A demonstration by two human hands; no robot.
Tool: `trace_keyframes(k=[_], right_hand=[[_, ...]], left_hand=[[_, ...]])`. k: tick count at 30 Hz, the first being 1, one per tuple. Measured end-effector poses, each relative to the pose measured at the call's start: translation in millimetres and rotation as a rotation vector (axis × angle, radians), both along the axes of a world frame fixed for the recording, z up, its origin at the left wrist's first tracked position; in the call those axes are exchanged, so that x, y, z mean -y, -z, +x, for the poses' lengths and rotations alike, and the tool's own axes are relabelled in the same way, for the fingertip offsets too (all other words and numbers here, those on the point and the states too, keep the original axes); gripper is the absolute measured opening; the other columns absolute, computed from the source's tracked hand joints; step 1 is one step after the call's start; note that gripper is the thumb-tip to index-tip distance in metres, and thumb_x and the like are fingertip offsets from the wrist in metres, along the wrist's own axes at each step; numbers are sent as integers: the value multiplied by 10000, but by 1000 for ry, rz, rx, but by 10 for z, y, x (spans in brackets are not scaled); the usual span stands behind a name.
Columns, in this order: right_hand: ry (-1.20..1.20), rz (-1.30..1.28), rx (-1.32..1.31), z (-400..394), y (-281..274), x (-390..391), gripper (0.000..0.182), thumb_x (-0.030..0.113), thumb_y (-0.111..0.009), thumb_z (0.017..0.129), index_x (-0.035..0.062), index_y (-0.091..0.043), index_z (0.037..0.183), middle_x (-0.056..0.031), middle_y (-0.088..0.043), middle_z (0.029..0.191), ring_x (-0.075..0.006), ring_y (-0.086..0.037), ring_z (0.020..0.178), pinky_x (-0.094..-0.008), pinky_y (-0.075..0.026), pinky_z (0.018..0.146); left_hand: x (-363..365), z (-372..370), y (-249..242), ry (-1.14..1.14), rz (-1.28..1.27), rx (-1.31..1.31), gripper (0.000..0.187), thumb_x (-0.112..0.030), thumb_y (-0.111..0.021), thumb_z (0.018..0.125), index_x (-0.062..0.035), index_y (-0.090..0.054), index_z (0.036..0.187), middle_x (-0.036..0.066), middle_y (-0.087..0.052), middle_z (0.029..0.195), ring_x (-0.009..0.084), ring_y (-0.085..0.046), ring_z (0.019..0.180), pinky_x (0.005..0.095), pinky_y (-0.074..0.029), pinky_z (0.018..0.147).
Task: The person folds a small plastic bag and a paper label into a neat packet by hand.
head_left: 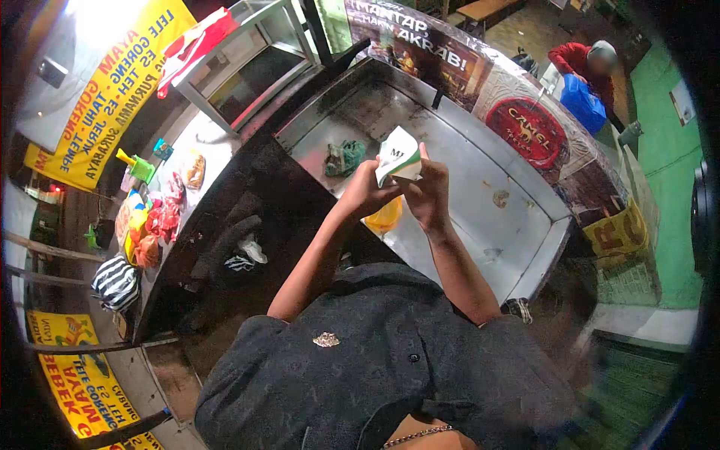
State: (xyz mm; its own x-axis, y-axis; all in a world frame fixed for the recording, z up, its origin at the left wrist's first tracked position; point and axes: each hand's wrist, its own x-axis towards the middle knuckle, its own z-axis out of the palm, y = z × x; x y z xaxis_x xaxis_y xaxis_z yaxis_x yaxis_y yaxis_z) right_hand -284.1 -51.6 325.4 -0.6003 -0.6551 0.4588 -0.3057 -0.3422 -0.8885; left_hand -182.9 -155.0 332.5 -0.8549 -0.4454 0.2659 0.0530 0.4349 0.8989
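Observation:
Both hands hold a white packet with green edging and dark letters (pixel 398 154) above a metal tray-like counter (pixel 469 225). My left hand (pixel 369 187) is closed on its left side, and my right hand (pixel 428 187) grips its right side. The packet's lower part is hidden by the fingers. Below the hands lies a yellow, bag-like thing (pixel 384 217), partly covered by my left hand and forearm. Left of the packet, a crumpled dark green plastic bag (pixel 344 158) rests on the counter.
A glass-sided case (pixel 255 67) stands at the upper left. Along the left counter are several colourful bags and a striped bag (pixel 116 283). A printed banner panel (pixel 525 131) borders the far side. Beyond it, a person in a red top (pixel 574 58) is beside a blue bag (pixel 583 103).

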Motion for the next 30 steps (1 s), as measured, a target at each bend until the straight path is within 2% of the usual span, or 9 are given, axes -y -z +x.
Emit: trace_keyframes(k=[6, 8, 12, 14, 16, 20, 23, 27, 30], right_hand=[[-114, -16, 230, -18, -289, -8, 120, 172, -718, 794, 67, -722, 854, -14, -724, 845, -106, -671, 816, -481, -88, 1159], [-239, -79, 484, -22, -372, 30, 137, 143, -712, 793, 37, -720, 879, -50, -723, 888, -118, -671, 850, -463, -190, 1146], [-312, -197, 333, -87, -374, 126, 254, 80, -696, 786, -42, -675, 1007, -120, -700, 982, -151, -662, 884, -307, -505, 850], [-174, -57, 232, -106, -398, 192, 349, 98, -717, 777, -63, -635, 1075, -129, -693, 986, -201, -666, 847, -326, -506, 809], [322, -3, -247, 0, -438, 195, 583, 204, -744, 783, -68, -510, 1244, -197, -628, 1125, -299, -630, 980, -384, -479, 875], [442, 118, -529, 330, -182, 53, 1038, 360, -815, 680, -31, -226, 1439, -249, -332, 1433, -394, -351, 1316, -472, -298, 1078], [486, 118, -532, 365, -125, 257, 1042, 278, -834, 647, 2, -220, 1442, -234, -378, 1407, -389, -400, 1278, -543, -287, 1063], [464, -27, -428, 173, -245, 337, 816, 222, -828, 640, 55, -414, 1323, -197, -550, 1225, -360, -577, 1078, -446, -463, 926], [425, -12, -468, 38, -365, 260, 752, 232, -841, 627, 53, -478, 1260, -180, -618, 1105, -337, -632, 969, -397, -519, 827]], left_hand=[[167, 58, -133, 214, 255, 203, 274, -217, -657, 871, 35, -608, 965, 34, -592, 702, 75, -492, 644, 277, -439, 581], [222, 65, -238, 275, 190, 261, 299, -254, -652, 889, 33, -603, 956, 23, -568, 672, 82, -462, 617, 281, -420, 555], [343, -12, -266, 284, 163, 153, 259, -213, -619, 907, 32, -568, 839, 29, -553, 689, 83, -457, 658, 281, -418, 595], [404, -74, -314, 204, 179, 103, 111, -58, -557, 844, 43, -566, 799, 49, -584, 689, 104, -531, 692, 298, -443, 619], [319, -80, -415, -6, 172, -110, 117, -64, -541, 848, 39, -596, 837, 73, -606, 685, 126, -560, 685, 315, -452, 624], [582, -402, -174, -260, 109, -330, 185, -138, -550, 869, 27, -630, 847, 109, -627, 684, 191, -614, 648, 340, -457, 580], [493, -430, -528, -269, 164, -186, 217, -158, -541, 915, 32, -637, 872, 98, -639, 718, 162, -614, 700, 312, -471, 630], [425, -522, -643, -17, 379, -462, 303, -233, -519, 971, 44, -598, 1066, 67, -661, 922, 111, -573, 821, 264, -456, 739], [499, -441, -962, 290, 336, -293, 329, -293, -564, 951, 19, -595, 1050, 190, -662, 1069, 237, -592, 1088, 346, -462, 930]])
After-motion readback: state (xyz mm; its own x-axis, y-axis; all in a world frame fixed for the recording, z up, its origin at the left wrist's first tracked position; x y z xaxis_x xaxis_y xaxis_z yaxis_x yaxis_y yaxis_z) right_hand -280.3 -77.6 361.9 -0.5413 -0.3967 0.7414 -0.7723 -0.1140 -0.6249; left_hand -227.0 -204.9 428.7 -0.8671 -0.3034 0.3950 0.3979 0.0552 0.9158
